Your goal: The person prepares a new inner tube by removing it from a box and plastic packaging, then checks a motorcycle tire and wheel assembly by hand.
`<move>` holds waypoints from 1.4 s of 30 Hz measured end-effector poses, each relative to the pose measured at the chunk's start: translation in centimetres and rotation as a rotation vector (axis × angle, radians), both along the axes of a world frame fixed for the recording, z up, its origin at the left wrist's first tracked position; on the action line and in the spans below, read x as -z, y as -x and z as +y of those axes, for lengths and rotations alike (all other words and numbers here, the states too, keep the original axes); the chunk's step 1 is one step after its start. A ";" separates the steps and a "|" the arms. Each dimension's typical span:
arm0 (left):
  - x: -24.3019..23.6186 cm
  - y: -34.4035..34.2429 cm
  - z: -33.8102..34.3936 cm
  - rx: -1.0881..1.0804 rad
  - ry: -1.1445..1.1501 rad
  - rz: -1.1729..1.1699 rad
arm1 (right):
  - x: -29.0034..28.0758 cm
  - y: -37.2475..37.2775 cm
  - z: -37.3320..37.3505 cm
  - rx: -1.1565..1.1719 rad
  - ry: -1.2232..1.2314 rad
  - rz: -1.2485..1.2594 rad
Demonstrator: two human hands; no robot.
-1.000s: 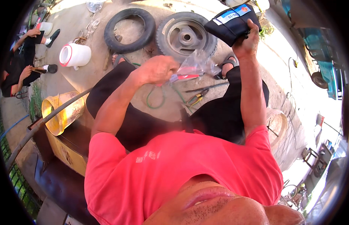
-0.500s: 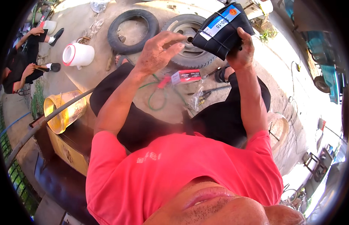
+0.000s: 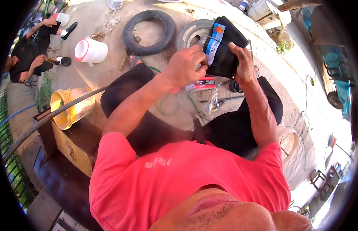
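Observation:
A folded black rubber inner tube (image 3: 229,34) is held up in front of me, with a blue and white paper label (image 3: 216,43) along its left side. My right hand (image 3: 242,63) grips the tube's right side, thumb on top; its other fingers are partly hidden beneath. At the label's lower left edge, the curled fingers of my left hand (image 3: 186,66) pinch the tube's side. Under my left wrist lies a red and white box (image 3: 202,83) on the ground. Behind the tube is a wheel with a tyre (image 3: 185,32), partly covered.
A loose tyre (image 3: 129,36) lies left of the wheel. White jug (image 3: 92,51) and yellow bucket (image 3: 84,101) stand to the left, where another person (image 3: 29,57) sits. A green cord (image 3: 192,102) and clear plastic bag (image 3: 213,104) lie between my legs. White bucket (image 3: 265,15), far right.
My left hand has come right and closed at the tube's label side, where it was apart and open before. The tube has turned more upright and come slightly lower. The view has shifted.

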State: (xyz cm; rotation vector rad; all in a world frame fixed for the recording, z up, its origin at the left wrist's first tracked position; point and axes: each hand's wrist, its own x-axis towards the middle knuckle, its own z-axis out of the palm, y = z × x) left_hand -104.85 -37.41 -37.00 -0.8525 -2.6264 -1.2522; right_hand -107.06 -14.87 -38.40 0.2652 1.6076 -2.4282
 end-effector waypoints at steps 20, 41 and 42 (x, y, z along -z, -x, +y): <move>-1.0 -4.2 1.3 0.254 0.050 -0.217 | 5.0 3.5 3.0 0.276 0.168 -0.247; 0.7 -1.4 -2.9 0.028 0.100 -0.132 | 2.1 4.5 4.6 0.087 0.307 -0.202; -0.4 -0.9 -2.7 -0.082 -0.044 -0.100 | 1.8 3.7 3.4 0.028 0.290 -0.269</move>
